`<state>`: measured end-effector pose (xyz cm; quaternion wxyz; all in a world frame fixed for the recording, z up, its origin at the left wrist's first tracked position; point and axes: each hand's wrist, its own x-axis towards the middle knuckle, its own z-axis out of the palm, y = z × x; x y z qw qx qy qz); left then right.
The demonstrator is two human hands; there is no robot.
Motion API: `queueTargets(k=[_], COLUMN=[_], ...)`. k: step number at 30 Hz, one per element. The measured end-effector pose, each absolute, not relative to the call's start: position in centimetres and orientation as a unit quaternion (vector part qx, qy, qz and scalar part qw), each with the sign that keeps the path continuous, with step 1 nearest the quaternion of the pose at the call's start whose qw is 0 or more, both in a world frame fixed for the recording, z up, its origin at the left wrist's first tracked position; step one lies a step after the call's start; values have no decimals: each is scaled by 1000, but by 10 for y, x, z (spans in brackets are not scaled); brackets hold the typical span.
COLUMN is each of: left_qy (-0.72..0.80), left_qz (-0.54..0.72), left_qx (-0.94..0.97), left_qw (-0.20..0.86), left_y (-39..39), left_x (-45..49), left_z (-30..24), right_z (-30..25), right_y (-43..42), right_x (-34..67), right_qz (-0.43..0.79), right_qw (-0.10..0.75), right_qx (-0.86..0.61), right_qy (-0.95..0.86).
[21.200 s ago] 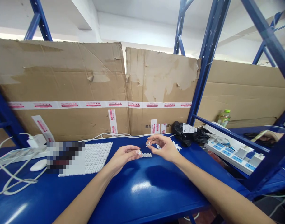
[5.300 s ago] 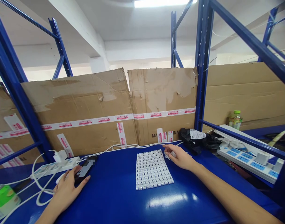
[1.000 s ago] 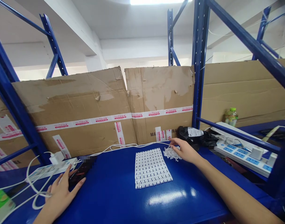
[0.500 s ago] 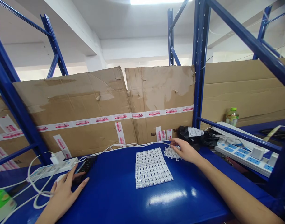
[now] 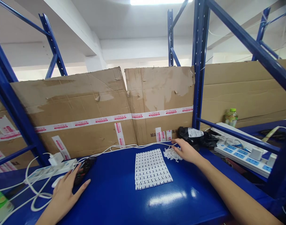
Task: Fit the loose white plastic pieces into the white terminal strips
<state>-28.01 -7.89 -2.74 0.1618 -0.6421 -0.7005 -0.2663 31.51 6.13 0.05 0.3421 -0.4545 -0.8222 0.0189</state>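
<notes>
My left hand [image 5: 65, 190] lies at the left with its fingers spread, partly over a dark phone-like object [image 5: 83, 172]; I cannot make out exactly what that is. A white rounded thing [image 5: 56, 181] shows beside its fingers. At the back of the blue table, my right hand [image 5: 186, 151] hovers over or touches a pile of tiny white pieces [image 5: 170, 153], thumb and fingers apart. No piece is visible in its fingers. To the left of the pile, a flat panel of white parts in rows [image 5: 153, 170] lies on the table.
A white cable [image 5: 115, 147] runs along the table's back edge before cardboard sheets [image 5: 86, 103]. Power strips stand at the left [image 5: 69, 165] and right [image 5: 246, 159]. A black plastic bag [image 5: 204, 139] lies behind my right hand. Blue rack posts [image 5: 200, 62] rise around.
My left hand's fingers have shifted slightly over the dark object, showing more of it. My right hand stays at the pile. The view has moved a little.
</notes>
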Motion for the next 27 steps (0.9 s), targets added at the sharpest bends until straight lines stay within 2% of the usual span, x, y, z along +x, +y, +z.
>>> queueTargets(k=[3, 11, 18, 27], left_qy=[-636, -586, -586, -623], left_qz=[-306, -282, -282, -248], left_qx=[-687, -760, -755, -739], left_qw=[171, 0, -82, -70], left_y=[-85, -120, -130, -129], left_x=[-271, -173, -114, -97], left_z=[-23, -11, -10, -23], right_z=[-6, -10, -3, 3], right_y=[68, 66, 65, 64], right_x=[326, 326, 321, 322], right_qz=[-26, -22, -24, -28], right_qw=[293, 188, 219, 263], right_qx=[-486, -489, -469, -477], right_qy=[-823, -851, -855, -838])
